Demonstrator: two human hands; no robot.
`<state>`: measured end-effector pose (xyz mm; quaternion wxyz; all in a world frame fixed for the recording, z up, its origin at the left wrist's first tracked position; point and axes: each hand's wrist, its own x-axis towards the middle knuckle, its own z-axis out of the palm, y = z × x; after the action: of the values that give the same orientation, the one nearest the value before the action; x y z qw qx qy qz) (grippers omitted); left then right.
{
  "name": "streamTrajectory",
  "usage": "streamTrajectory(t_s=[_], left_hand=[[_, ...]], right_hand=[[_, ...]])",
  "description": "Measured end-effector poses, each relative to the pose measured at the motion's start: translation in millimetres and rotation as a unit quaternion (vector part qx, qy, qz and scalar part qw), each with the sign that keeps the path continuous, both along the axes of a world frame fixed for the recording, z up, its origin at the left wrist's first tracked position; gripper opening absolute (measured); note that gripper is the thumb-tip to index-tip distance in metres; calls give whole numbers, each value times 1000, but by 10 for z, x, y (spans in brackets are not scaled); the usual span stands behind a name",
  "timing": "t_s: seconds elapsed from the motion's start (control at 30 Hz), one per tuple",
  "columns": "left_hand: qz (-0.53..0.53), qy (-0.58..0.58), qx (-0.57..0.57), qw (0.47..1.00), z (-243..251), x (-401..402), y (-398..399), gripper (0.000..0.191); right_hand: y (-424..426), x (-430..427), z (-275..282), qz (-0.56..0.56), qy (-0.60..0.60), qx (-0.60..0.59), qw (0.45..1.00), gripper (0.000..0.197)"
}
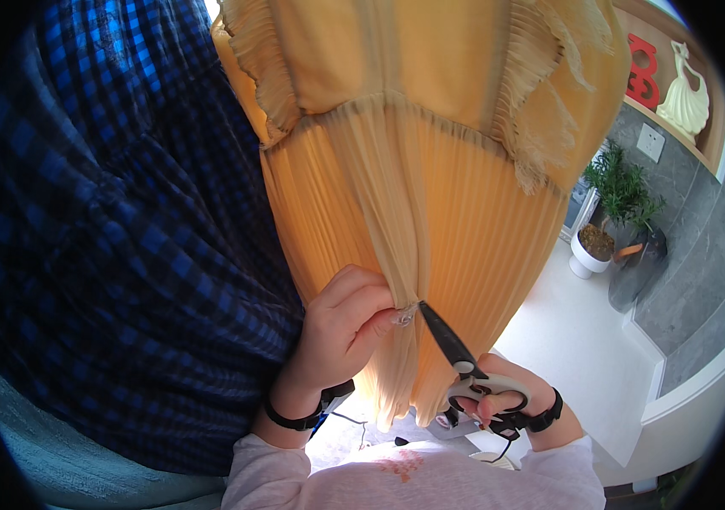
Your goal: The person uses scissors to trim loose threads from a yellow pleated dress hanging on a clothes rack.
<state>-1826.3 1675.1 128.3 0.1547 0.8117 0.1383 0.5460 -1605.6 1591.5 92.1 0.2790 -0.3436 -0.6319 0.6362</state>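
A yellow pleated dress (pixel 464 223) with ruffled, frayed-looking trim hangs before me, its bodice at the top of the view and its skirt below. My left hand (pixel 350 325) pinches a gathered bit of the sheer front fabric and a small clear, crinkled piece (pixel 405 315) at its fingertips. In my right hand (pixel 503 392) is a pair of scissors (pixel 455 350) with dark blades and light handles. The blades look closed, and their tip points up and left at the fabric, close beside my left fingertips. Both wrists wear black bands.
A blue and black checked garment (pixel 165 268) hangs at the left, next to the dress. Beyond the dress on the right stand a potted plant (pixel 592 248) and a dark bag (pixel 640 271). A cream dancer figurine (pixel 684 95) and a red ornament (pixel 643 73) occupy a wall niche.
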Motion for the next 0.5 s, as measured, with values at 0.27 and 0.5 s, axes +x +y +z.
streamTrajectory(t_s=[0.27, 0.5], left_hand=[[-4, 2, -7, 1000, 1, 0, 10, 11], [-12, 0, -14, 1000, 17, 1, 12, 13]], right_hand=[[34, 11, -56, 33, 19, 14, 999, 73], [41, -9, -25, 39, 16, -25, 999, 76]])
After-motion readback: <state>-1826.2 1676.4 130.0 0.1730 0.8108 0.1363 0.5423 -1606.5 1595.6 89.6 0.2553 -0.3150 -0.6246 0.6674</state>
